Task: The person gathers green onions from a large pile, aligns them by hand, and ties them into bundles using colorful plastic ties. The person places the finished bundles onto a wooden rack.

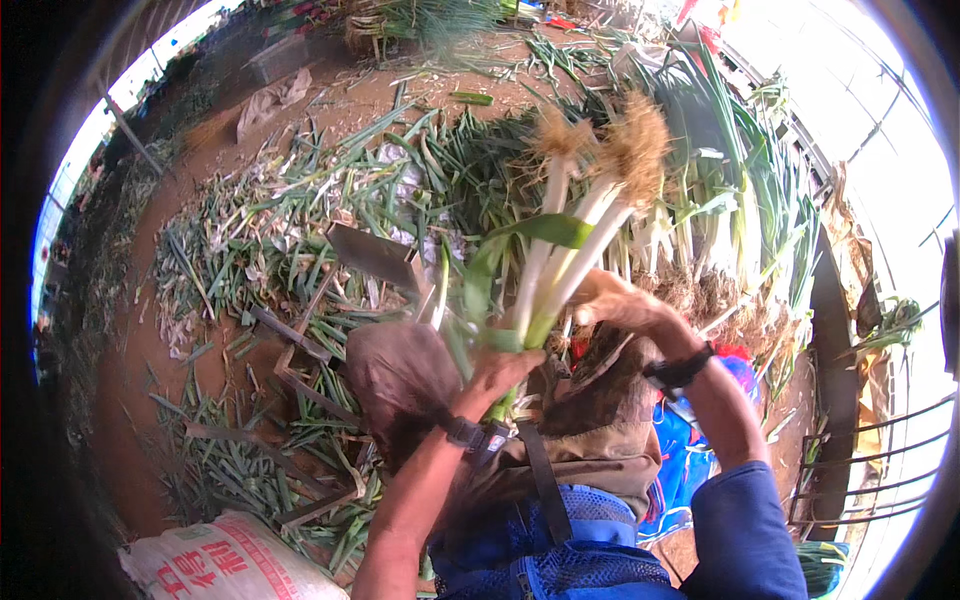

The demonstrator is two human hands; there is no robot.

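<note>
My left hand (501, 371) grips a small bunch of large green onions (559, 262) around their green part, over my lap. Their white stalks tilt up and to the right, ending in bushy tan roots (634, 150). A loose green leaf (551, 229) arches across the stalks. Close to the right side of the stalks is my right hand (619, 301), its fingers bent towards them. Blur and the stalks partly hide those fingertips, so whether they hold anything is unclear.
Cut leaves (300, 225) litter the soil at left, around a metal-and-wood frame (375, 255). More green onions (720, 225) stand in a row at right, roots down. A printed white sack (232, 562) lies front left, a wire rack (870, 465) at right.
</note>
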